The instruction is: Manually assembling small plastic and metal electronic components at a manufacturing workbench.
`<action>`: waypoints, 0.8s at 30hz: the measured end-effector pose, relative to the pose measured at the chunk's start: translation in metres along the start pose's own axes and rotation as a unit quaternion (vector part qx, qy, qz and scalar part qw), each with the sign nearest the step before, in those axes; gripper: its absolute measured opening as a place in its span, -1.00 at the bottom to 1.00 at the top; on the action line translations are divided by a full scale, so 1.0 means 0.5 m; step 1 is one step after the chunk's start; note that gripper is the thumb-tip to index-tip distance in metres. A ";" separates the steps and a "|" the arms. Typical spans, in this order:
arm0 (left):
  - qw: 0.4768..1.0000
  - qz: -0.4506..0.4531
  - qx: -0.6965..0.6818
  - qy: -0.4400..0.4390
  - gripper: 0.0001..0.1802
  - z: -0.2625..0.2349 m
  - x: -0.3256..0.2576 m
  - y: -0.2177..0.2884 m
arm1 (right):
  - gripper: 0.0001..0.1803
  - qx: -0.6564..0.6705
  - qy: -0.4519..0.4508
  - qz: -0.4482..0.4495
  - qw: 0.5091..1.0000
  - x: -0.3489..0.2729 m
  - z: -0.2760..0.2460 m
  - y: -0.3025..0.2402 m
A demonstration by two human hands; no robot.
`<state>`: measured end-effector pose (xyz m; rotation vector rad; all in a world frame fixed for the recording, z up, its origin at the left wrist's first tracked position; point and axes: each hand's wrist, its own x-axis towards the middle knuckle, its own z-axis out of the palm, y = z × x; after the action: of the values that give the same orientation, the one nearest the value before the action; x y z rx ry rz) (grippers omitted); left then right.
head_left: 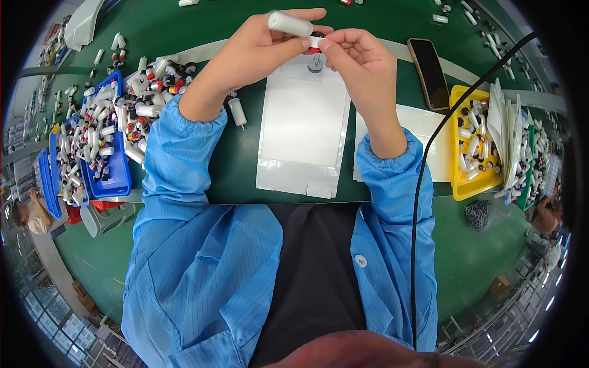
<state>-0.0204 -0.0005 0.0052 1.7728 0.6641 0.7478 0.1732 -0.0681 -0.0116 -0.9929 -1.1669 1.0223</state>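
Observation:
My left hand [248, 49] is closed around a white plastic cylinder [289, 24], which juts up past the knuckles. Its thumb also presses on a small black, white and red part [316, 44]. From the other side, my right hand [367, 66] pinches this same part between thumb and forefinger. Thin wires seem to hang from it to a round grey disc [315, 65], just above a white sheet in a clear plastic sleeve [302, 129]. The fingers hide much of the join. Beside my left wrist lies another white cylinder with a thin pin [237, 113].
Blue trays [116, 178] at left overflow with white cylinders and small red and black parts. A yellow tray [459, 184] of similar pieces stands at right, near a phone [429, 73]. A black cable [457, 109] crosses by my right arm. White sheets [423, 129] lie beneath it.

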 end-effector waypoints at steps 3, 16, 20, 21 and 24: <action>0.998 -0.004 -0.068 -0.019 -0.57 -0.006 0.005 0.004 | -0.87 0.067 -0.027 0.035 0.997 0.011 -0.017 0.007; 0.997 -0.054 -0.017 0.060 -0.73 -0.009 0.005 0.022 | -0.57 -0.006 -0.054 -0.043 0.998 0.001 0.010 0.046; 0.996 -0.049 -0.052 0.045 -0.72 -0.021 0.004 0.007 | -0.62 -0.019 -0.025 -0.055 0.998 0.000 0.015 0.052; 0.996 -0.058 -0.052 0.049 -0.72 -0.021 0.003 0.006 | -0.62 -0.031 -0.019 -0.066 0.997 0.000 0.016 0.052; 0.990 -0.098 -0.080 0.056 -0.70 -0.017 0.002 0.021 | -0.64 -0.067 -0.002 -0.108 0.992 -0.003 0.020 0.049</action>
<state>-0.0251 0.0022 0.0176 1.5046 0.8171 0.7476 0.1609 -0.0628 -0.0343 -0.9460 -1.3292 0.7816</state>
